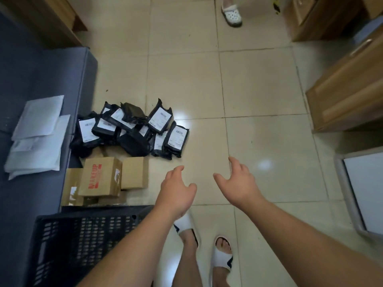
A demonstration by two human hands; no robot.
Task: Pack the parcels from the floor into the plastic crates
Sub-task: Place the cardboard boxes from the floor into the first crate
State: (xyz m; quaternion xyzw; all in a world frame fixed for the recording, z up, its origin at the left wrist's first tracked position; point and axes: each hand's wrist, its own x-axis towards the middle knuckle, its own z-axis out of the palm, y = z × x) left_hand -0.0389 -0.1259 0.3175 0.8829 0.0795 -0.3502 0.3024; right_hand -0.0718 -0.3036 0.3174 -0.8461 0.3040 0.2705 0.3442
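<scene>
Several black plastic parcels [132, 129] with white labels lie heaped on the tiled floor at centre left. Closer to me are brown cardboard boxes, one printed MAKEUP [99, 179] and a plain one [134, 172]. A black plastic crate [83, 235] with slotted walls stands at the lower left. My left hand [176, 191] and my right hand [238, 183] reach forward over bare floor, just short of the heap. Both hands hold nothing, with their fingers relaxed.
White padded envelopes [37, 137] lie on a blue-grey sofa [41, 69] at the left. Wooden cabinets [348, 90] line the right side, with a white-lidded bin [364, 193] below them. Another person's white shoe [231, 14] is at the top. My own sandalled feet [207, 249] are below.
</scene>
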